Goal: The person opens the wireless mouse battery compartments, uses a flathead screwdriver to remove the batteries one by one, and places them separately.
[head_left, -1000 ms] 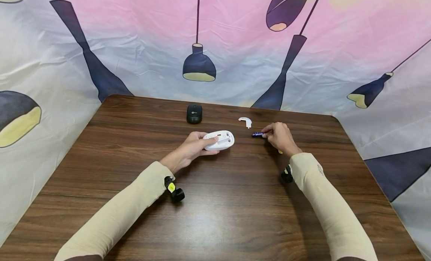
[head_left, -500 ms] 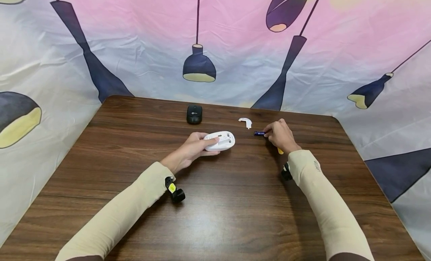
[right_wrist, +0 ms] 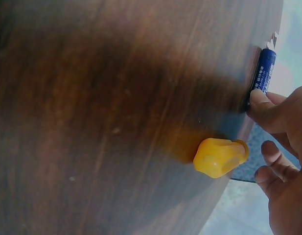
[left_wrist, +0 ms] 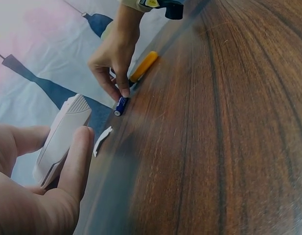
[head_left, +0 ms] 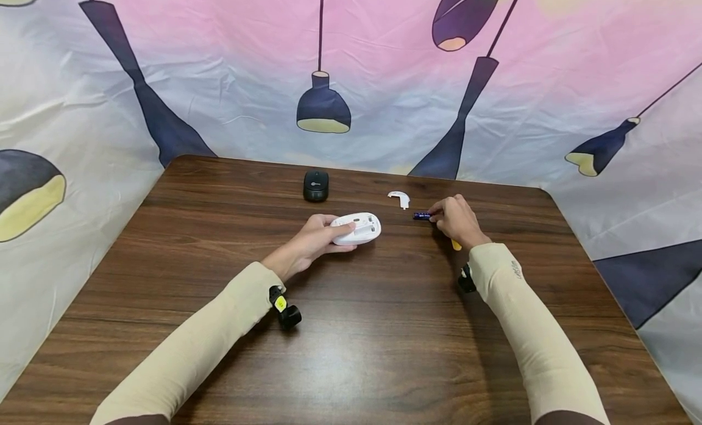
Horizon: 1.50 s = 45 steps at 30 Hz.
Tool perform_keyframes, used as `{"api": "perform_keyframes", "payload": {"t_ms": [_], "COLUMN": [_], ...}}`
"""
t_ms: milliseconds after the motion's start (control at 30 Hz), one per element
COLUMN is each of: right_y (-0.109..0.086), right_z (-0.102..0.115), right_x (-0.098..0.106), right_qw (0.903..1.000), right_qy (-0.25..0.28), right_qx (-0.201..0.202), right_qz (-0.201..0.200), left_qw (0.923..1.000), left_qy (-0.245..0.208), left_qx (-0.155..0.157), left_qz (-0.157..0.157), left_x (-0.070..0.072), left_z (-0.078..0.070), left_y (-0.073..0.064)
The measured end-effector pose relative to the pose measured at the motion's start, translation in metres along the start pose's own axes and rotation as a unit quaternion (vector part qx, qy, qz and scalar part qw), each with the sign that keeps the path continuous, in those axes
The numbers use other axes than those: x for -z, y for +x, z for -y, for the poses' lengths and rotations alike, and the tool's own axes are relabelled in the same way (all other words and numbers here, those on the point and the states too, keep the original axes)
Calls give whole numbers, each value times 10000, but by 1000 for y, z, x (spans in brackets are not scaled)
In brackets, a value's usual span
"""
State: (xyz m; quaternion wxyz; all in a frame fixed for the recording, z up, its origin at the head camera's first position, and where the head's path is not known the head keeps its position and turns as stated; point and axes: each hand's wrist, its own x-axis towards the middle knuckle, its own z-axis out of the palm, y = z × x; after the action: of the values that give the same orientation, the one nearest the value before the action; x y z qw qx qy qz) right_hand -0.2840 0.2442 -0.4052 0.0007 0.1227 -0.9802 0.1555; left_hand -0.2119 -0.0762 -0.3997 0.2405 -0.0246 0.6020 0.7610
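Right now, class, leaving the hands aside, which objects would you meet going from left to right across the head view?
Black mouse → white mouse → curved white piece → blue battery → yellow handle.

A white oval mouse (head_left: 367,227) is smooth plastic; right of the mouse, a blue cylindrical battery (head_left: 421,216) looks smooth; beneath the mouse, a brown wood-grain tabletop (head_left: 378,327) is glossy.
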Motion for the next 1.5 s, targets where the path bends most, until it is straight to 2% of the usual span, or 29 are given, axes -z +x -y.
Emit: {"api": "perform_keyframes", "payload": {"t_ms": [233, 433, 667, 833, 1067, 1367, 1500], "right_y": [0, 1, -1, -2, -7, -14, -14], "right_z": [-3, -4, -3, -2, -1, 7, 10], "right_x": [-1, -1, 1, 3, 7, 14, 16], "right_qw": [9999, 9997, 9998, 9998, 9994, 9986, 9982], "right_qy": [161, 255, 210, 178, 313, 415, 445], "right_qx": [-54, -23, 5, 45, 120, 282, 334], "right_qz": [21, 17, -28, -57, -47, -182, -229], "left_qw": [9997, 9961, 9878, 9863, 9841, 9803, 9744], "left_qy": [168, 839, 1499, 1576, 1687, 1884, 2151], "left_qx": [-37, -56, -267, -332, -330, -271, -388], "left_qz": [-155, -283, -329, -359, -452, -534, -530], "left_x": [-4, -11, -22, -30, -32, -35, -36], "left_z": [0, -4, -6, -5, -2, -3, -2], "left_y": [10, 22, 37, 47, 61, 67, 68]}}
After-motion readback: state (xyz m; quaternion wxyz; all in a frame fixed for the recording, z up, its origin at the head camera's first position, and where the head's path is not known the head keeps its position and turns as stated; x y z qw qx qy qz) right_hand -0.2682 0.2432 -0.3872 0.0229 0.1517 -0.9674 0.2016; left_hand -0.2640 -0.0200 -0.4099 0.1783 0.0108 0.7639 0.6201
